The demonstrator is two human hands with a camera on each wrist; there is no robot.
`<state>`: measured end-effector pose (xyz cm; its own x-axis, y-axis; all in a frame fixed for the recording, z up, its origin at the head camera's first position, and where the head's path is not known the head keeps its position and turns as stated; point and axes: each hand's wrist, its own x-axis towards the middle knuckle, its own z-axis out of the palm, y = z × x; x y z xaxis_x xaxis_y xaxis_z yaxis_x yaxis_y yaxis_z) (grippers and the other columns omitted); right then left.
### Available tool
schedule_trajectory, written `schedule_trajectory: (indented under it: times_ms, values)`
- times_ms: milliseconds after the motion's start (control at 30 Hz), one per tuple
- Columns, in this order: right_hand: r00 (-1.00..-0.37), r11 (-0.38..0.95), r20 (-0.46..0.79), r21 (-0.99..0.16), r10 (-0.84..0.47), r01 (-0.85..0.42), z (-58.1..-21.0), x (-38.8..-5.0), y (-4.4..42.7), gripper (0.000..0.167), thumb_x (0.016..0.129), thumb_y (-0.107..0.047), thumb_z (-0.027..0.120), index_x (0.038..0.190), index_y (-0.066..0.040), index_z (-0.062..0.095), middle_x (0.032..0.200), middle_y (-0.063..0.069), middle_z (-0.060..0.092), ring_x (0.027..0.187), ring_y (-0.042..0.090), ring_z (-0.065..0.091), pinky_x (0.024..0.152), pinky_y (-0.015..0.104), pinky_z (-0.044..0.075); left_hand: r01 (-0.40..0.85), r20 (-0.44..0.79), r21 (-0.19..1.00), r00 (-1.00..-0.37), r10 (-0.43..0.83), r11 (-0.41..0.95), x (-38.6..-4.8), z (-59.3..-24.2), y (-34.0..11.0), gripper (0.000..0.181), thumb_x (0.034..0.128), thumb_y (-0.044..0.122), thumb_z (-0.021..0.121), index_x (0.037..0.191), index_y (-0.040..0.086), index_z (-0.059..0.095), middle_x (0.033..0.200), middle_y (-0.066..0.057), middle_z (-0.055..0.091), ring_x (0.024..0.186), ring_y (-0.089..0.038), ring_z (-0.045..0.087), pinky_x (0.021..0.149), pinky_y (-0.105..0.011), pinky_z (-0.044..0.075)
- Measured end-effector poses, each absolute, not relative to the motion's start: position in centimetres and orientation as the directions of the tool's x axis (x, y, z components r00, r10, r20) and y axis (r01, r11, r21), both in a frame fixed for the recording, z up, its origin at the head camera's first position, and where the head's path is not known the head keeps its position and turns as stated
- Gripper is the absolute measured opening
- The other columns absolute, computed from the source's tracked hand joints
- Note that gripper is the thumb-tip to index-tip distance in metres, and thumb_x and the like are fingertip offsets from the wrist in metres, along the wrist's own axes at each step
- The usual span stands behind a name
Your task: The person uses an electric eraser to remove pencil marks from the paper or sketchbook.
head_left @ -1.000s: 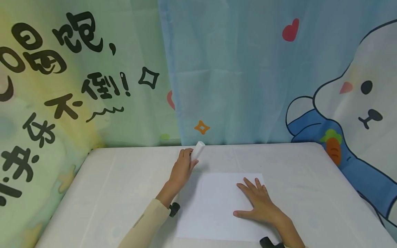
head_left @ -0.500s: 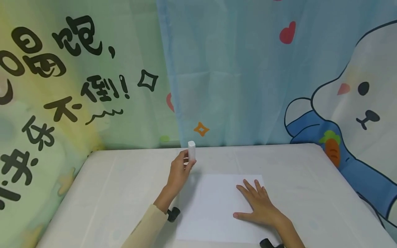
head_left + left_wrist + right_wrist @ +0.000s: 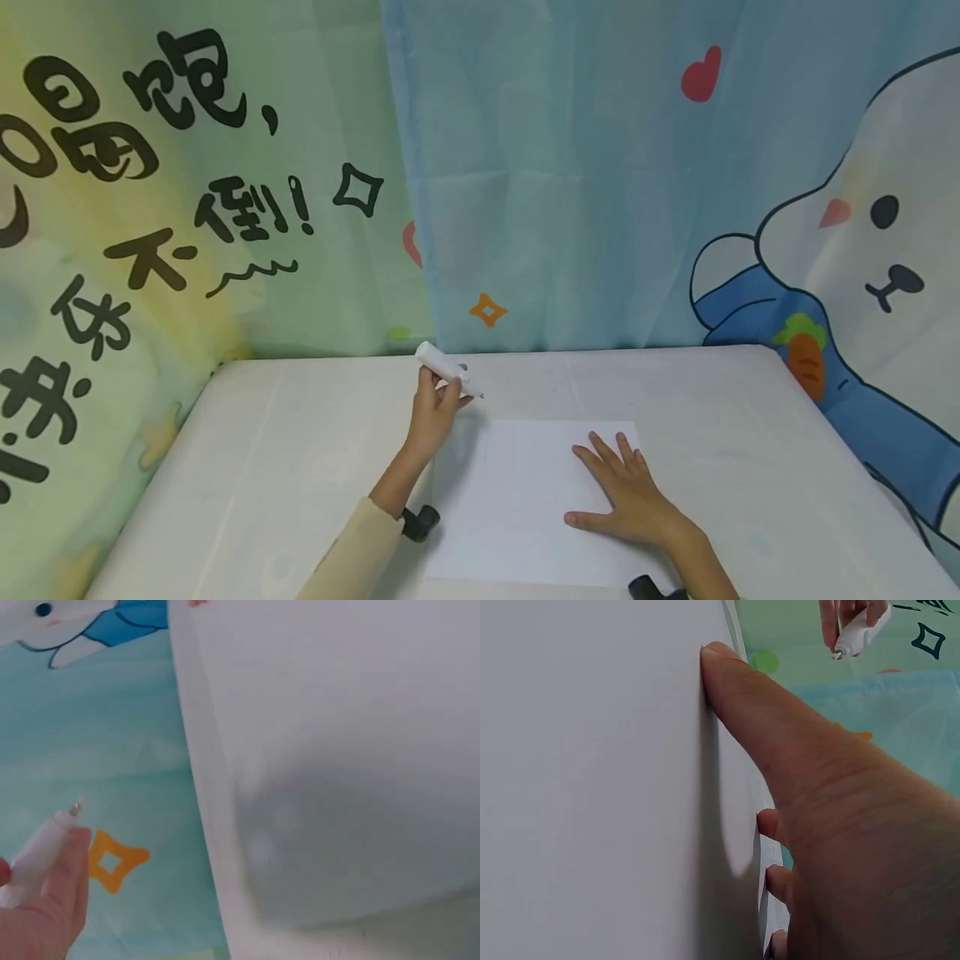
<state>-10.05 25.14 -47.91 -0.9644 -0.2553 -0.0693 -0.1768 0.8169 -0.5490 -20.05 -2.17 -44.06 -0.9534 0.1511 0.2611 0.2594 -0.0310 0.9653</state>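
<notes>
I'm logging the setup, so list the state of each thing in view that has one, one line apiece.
White pen-like tube: held aloft, tilted, metal tip exposed
Left hand: raised, gripping the tube
White paper sheet: lying flat, no marks visible
Right hand: resting on the sheet, fingers spread
Printed fabric backdrop: hanging, lightly creased

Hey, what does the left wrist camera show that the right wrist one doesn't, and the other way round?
Only the left wrist view shows the printed white animal, cut off at the top edge. Only the right wrist view shows the black outlined star and the right hand up close, its thumb over the white sheet. Both show the left hand holding the white tube, plus the sheet and the printed curtain.
</notes>
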Motion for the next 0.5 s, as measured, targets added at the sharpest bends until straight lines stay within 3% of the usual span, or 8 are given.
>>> schedule_trajectory:
  times_ms: [200, 333, 500]
  values:
    - [-0.964, 0.831, -0.085, -0.529, -0.252, -0.171, -47.9, -10.06, 25.13, 0.098, 0.073, -0.056, 0.076, 0.147, -0.005, 0.039, 0.156, 0.027, 0.021, 0.142, 0.055, -0.002, 0.109, 0.069, -0.002, 0.035, 0.065, 0.974, -0.99, 0.129, -0.223, -20.51, -44.0, -2.07, 0.044, 0.0962, -0.001, 0.051, 0.134, -0.01, 0.029, 0.125, -0.029, 0.047, 0.107, -0.039, 0.061, 0.082, -0.039, 0.056]
    - [-0.962, 0.831, -0.098, -0.532, -0.253, -0.164, -47.96, -10.06, 25.15, 0.098, 0.073, -0.056, 0.075, 0.148, -0.005, 0.038, 0.157, 0.027, 0.018, 0.142, 0.054, -0.004, 0.109, 0.069, -0.004, 0.005, 0.037, 0.97, -0.991, 0.129, -0.244, -20.68, -44.36, -2.21, 0.047, 0.0937, -0.003, 0.057, 0.133, -0.01, 0.032, 0.117, -0.02, 0.045, 0.095, -0.025, 0.064, 0.079, -0.035, 0.057]
    - [-0.963, 0.83, -0.1, -0.535, -0.249, -0.159, -47.97, -10.02, 25.09, 0.098, 0.073, -0.057, 0.075, 0.148, -0.005, 0.038, 0.157, 0.027, 0.017, 0.142, 0.054, -0.005, 0.109, 0.069, -0.005, -0.029, -0.001, 0.973, -0.993, 0.122, -0.23, -20.94, -44.95, -2.35, 0.049, 0.0914, -0.007, 0.059, 0.134, -0.011, 0.035, 0.117, -0.023, 0.049, 0.097, -0.028, 0.064, 0.078, -0.036, 0.057]
